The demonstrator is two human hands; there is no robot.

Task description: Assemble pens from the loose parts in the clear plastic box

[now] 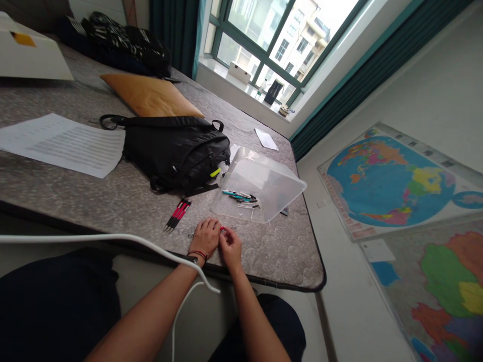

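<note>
"What's nearest?"
"The mattress edge, beneath both wrists, with open room right."
"And the hands?"
"The right hand pinches a small red object; the left hand curls beside it, its grip hidden. Forearms slant together."
"Farther?"
"Red pens left, clear bin right."

On the mattress, paper lies at the frame's left, the backpack right of it, an envelope behind the backpack. Centre-right, a bin holds pens. Loose pens lie below the backpack, left of the left hand. Maps hang far right.
</note>
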